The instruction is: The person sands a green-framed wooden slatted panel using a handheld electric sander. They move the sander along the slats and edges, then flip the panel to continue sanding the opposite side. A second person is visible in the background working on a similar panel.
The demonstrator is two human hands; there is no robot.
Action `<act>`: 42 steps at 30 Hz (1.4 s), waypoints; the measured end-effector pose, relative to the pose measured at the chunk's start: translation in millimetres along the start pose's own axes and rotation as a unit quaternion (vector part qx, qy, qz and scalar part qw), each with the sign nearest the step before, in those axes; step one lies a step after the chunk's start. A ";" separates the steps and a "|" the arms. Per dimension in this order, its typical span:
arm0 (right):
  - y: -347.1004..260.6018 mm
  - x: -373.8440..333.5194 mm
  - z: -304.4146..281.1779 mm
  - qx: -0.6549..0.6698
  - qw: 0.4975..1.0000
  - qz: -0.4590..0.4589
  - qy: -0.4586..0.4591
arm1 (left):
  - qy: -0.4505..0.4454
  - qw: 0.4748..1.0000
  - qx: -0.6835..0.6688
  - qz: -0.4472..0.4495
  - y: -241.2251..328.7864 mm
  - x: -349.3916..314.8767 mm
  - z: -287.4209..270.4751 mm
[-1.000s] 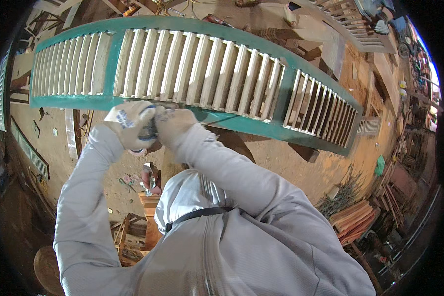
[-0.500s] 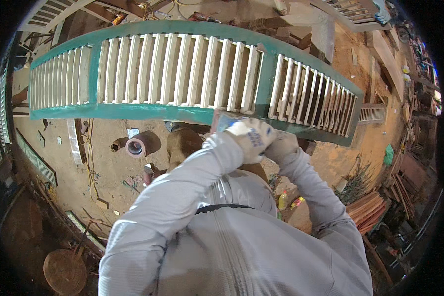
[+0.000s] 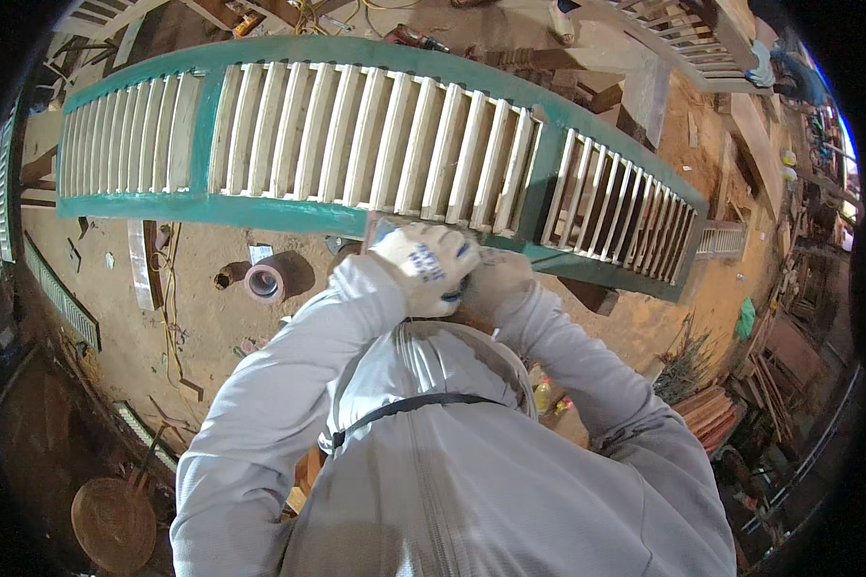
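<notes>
Louvred shutter and gloved hands, seen from above. Nearest, a zipped jacket (image 3: 433,471) of matt grey cloth, its soft folds crossed by a narrow dark waist strap (image 3: 423,401). Both hands meet at the shutter's near edge, right of that edge's midpoint, in off-white gloves with blue markings. The left hand (image 3: 427,265) is closed, fingers curled over what appears to be a flat, reddish-edged piece (image 3: 379,229), most of it concealed. The right hand (image 3: 498,279) sits close against it; how far its fingers are bent, and whether they share the hold, cannot be told.

The louvred shutter (image 3: 202,144) lies across the view: a smooth green frame, its straight members bowed by the lens, divided by two crossbars into three bays of thin, pale, parallel slats. The near rail looks brighter toward its left end and duller right of the hands; whether by light or finish is uncertain. Good practice, as judged here: piece flat to the rail, pressure even, strokes lengthwise, clear of the slat ends and light at the rail's edges.

Beyond the near edge, on the dusty, gritty floor (image 3: 212,327), a pinkish hollow cylinder (image 3: 275,268). Past the far edge, a power drill (image 3: 416,37) and, farther right, another slatted panel (image 3: 688,43) of unpainted-looking wood.
</notes>
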State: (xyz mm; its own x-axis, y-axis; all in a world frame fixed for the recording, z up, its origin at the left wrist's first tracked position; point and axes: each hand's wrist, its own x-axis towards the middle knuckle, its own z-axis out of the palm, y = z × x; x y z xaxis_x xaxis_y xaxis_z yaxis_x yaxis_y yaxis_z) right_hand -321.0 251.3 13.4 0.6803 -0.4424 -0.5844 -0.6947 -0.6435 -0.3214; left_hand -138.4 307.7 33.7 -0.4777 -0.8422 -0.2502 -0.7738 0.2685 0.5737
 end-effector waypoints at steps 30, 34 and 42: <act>83.4 -46.4 3.1 -0.021 0.997 0.027 -0.068 | -0.037 0.999 -0.032 0.011 60.3 57.9 14.3; 69.9 -35.6 -0.3 -0.046 0.996 -0.013 -0.074 | -0.011 1.000 -0.020 0.014 45.2 45.1 19.7; -99.3 79.2 -2.2 0.036 0.995 -0.057 -0.075 | 0.076 0.996 -0.012 -0.038 -74.4 -105.3 -31.9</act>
State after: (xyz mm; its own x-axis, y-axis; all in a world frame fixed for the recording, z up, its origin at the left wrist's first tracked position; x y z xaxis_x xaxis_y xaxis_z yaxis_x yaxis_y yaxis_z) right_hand -197.6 278.8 0.7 0.7170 -0.2681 -0.6435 -0.6334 -0.6360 -0.4408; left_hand -17.3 361.4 42.2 -0.3482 -0.9212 -0.1737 -0.7939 0.1912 0.5772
